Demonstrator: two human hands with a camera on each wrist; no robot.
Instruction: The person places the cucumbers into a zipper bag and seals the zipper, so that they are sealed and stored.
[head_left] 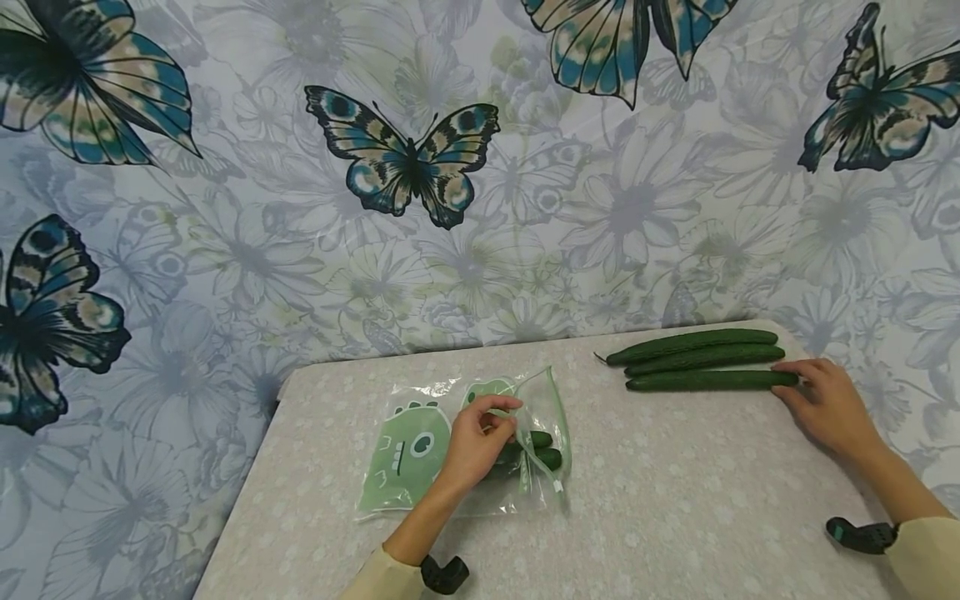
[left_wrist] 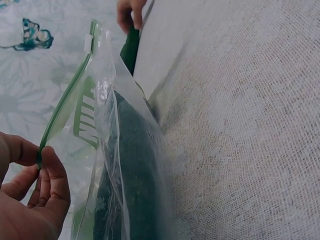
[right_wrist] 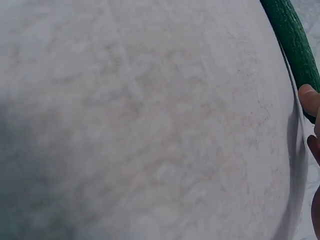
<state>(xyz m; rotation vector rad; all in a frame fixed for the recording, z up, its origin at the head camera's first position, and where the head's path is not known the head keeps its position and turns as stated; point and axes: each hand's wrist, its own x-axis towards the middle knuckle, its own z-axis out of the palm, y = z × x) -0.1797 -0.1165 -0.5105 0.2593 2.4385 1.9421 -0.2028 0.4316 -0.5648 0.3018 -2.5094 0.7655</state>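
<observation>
A clear zip bag [head_left: 411, 450] with a green monster print lies on the table. My left hand [head_left: 474, 442] pinches its green zip edge [left_wrist: 65, 95] between thumb and fingers, as the left wrist view shows. Two dark green cucumbers [head_left: 553, 459] are inside the bag, their ends near its mouth, partly hidden by my hand. Toward the right, my right hand [head_left: 831, 410] grips the right end of the nearest cucumber [head_left: 705, 381], with the thumb along its side. Just behind it, two more cucumbers [head_left: 693, 340] lie side by side.
A pale patterned cloth covers the table [head_left: 645, 500]. Behind its back edge hangs a floral fabric [head_left: 525, 250] with printed butterflies. Black wrist devices [head_left: 858, 535] sit below both hands.
</observation>
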